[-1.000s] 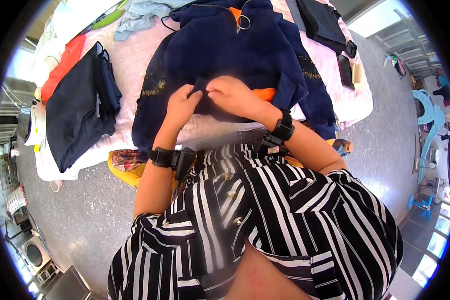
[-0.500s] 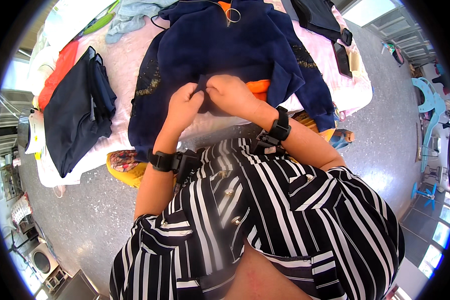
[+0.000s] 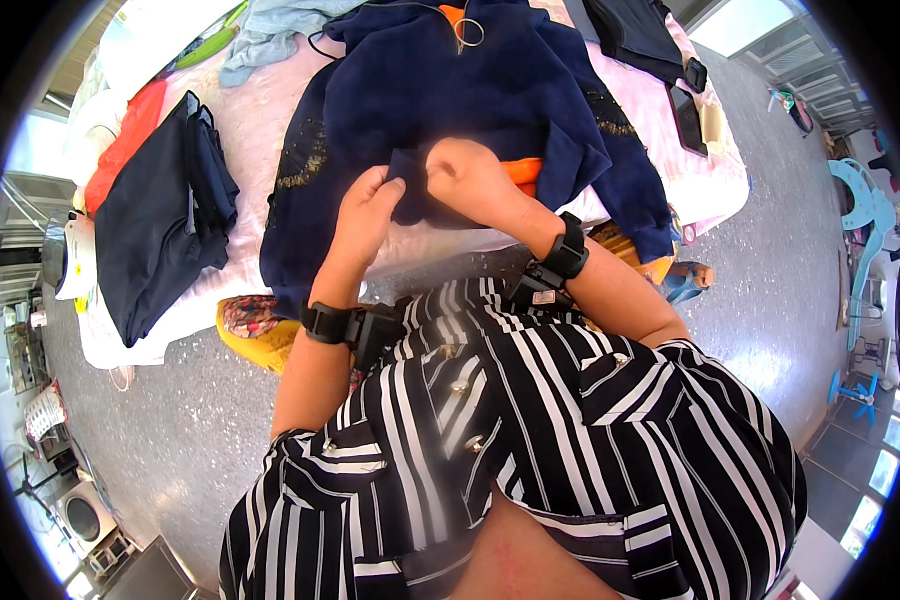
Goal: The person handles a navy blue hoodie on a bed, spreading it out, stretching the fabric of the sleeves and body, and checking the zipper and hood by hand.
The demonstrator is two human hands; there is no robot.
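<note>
A navy sweatshirt (image 3: 440,100) lies spread over the pink bed cover, with orange lining showing at the hem and neck. A large ring (image 3: 468,34) hangs from its zip, and the sleeves carry black-and-gold trim. My left hand (image 3: 365,212) is closed, pinching a bit of the sweatshirt's hem between thumb and fingers. Just to its right, my right hand (image 3: 478,188) is curled closed over the hem; whatever its fingertips hold is hidden. A small gap separates the two hands. Both wrists wear black straps.
Folded dark trousers (image 3: 160,220) lie at the left beside a red cloth (image 3: 125,145). A phone (image 3: 686,118) and more black clothing (image 3: 635,40) rest on the right side of the pink bed cover (image 3: 260,150). A blue fan (image 3: 857,395) stands on the floor far right.
My right hand has drawn a little up and to the right, away from my left hand, opening a gap between them. The left hand keeps its pinch on the hem.
</note>
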